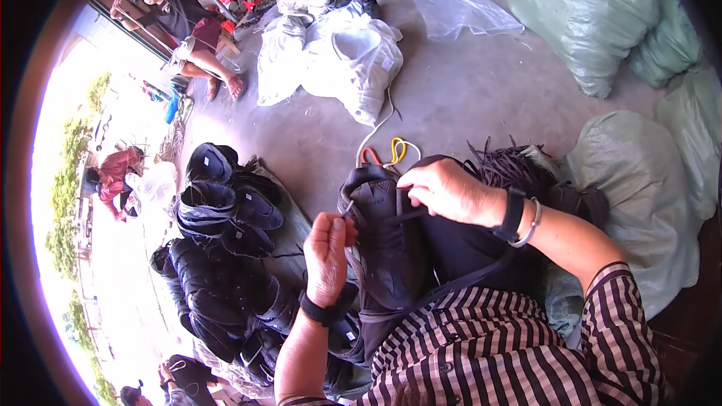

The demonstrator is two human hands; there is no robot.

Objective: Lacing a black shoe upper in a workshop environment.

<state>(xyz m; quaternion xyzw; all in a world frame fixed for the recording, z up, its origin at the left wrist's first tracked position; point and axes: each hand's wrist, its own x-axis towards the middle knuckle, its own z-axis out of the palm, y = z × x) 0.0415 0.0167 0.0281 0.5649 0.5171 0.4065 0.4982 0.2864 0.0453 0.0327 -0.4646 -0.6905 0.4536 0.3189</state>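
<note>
A dark shoe (387,263) rests on my lap, toe toward me and its opening facing away, with dark laces across its front. Beside the left edge of the shoe's opening, my left hand (328,256) is closed in a pinch; what its fingertips hold is too small to make out. My right hand (449,194) is also closed, pinching a dark shoelace just right of the shoe's tongue. A thick bunch of dark laces (511,169) lies beyond my right wrist.
Dark shoes (218,278) are heaped at my left. Pale woven sacks (628,180) stand at my right, with green sacks (587,19) behind. A white sack (338,60) lies ahead, near a cord with red and yellow loops (395,152). Another person (184,19) sits far left.
</note>
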